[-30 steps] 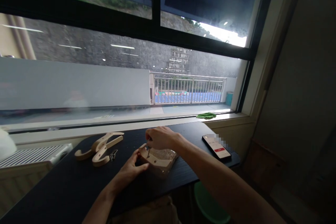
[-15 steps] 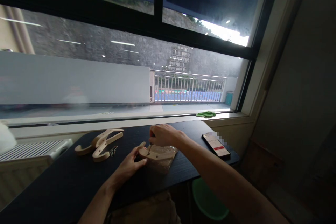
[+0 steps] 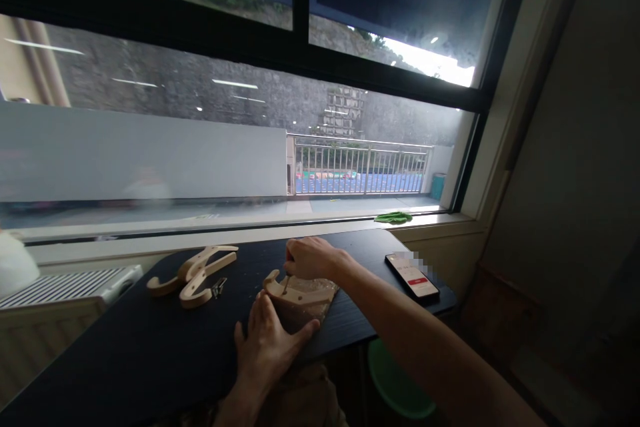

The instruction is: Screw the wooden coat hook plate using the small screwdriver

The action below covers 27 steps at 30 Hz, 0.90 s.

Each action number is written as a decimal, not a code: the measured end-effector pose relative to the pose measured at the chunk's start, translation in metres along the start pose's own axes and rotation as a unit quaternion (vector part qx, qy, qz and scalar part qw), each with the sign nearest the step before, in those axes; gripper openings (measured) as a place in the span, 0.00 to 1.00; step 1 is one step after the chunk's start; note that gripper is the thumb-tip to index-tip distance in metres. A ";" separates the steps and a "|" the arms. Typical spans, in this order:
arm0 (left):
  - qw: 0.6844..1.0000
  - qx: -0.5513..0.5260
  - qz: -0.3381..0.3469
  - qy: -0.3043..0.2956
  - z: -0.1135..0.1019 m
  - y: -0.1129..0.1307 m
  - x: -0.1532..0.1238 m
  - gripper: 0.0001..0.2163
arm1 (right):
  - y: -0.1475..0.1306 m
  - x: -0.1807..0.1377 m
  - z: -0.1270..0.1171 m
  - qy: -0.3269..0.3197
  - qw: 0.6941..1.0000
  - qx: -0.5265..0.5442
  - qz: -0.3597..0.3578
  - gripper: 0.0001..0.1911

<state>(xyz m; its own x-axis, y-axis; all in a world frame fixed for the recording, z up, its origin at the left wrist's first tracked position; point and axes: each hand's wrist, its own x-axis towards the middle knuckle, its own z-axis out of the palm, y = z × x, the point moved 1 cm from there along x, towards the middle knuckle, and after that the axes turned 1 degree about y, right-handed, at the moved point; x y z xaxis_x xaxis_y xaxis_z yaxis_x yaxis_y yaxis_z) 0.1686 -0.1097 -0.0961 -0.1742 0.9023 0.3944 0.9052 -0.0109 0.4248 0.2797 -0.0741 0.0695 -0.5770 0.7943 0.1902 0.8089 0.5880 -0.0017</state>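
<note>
A pale wooden hook (image 3: 316,296) with a curled end and several holes lies on a clear plastic bag (image 3: 315,312) on the dark table. My right hand (image 3: 313,257) is closed around a screwdriver (image 3: 289,255); a bit of its red handle shows. Its thin shaft points down at a hole near the hook's curled end. Just in front of the hook is my left hand (image 3: 270,340), fingers stretched and thumb spread wide. Its fingertips are close to the hook's near edge; whether they touch it I cannot tell.
More wooden hooks (image 3: 200,280) lie at the table's left, with several screws (image 3: 219,287) beside them. A phone (image 3: 413,275) rests near the right edge. A green cloth (image 3: 393,217) is on the windowsill, a radiator (image 3: 70,293) stands left, and a green stool (image 3: 400,380) is below.
My left hand has let go of the hook's curled end and shifted right and toward me, its fingers spreading. My right hand stays in place with the screwdriver.
</note>
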 end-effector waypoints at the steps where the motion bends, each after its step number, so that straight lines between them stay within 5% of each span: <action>1: 1.000 0.001 -0.003 0.001 -0.001 0.003 0.000 0.50 | 0.000 0.000 -0.001 0.000 1.000 0.000 0.002 0.11; 12: 1.000 0.024 -0.019 0.008 -0.006 0.021 -0.007 0.48 | -0.003 -0.001 -0.001 -0.001 1.000 -0.004 0.011 0.12; 19: 0.985 -0.038 0.060 -0.156 -0.009 -0.033 0.023 0.42 | -0.005 0.008 0.002 -0.009 1.000 -0.010 0.016 0.12; 23: 0.955 -0.175 0.068 -0.228 -0.020 -0.061 0.051 0.35 | -0.009 0.019 0.002 -0.023 0.999 -0.017 0.016 0.13; 27: 0.932 -0.341 -0.028 -0.122 -0.029 -0.053 0.076 0.22 | -0.010 0.024 0.001 -0.027 0.999 -0.025 0.019 0.14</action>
<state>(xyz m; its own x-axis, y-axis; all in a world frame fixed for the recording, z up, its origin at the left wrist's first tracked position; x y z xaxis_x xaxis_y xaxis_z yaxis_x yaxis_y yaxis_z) 0.0960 -0.0533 -0.0648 -0.0453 0.9797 0.1953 0.4262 -0.1578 0.8908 0.2577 -0.0603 0.0731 -0.5505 0.8235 0.1370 0.8339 0.5503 0.0424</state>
